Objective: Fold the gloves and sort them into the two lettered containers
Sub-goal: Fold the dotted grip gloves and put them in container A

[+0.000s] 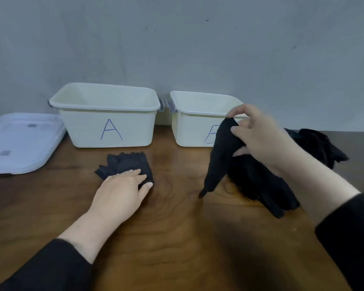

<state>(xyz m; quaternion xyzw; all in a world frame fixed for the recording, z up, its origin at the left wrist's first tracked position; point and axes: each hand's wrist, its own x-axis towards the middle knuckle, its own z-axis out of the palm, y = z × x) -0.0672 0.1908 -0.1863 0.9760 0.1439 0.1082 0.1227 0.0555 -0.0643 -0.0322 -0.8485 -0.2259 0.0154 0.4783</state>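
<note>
A dark folded glove lies on the wooden table in front of container A. My left hand rests flat on its near edge with straight fingers. My right hand pinches a black glove and holds it up in front of container B; the glove hangs down, its tip near the tabletop. Under my right wrist lies a pile of black gloves. Both cream containers stand open at the back; I see nothing inside them.
Two white lids are stacked at the far left of the table. More black gloves lie to the right behind my right hand. A grey wall stands right behind the containers.
</note>
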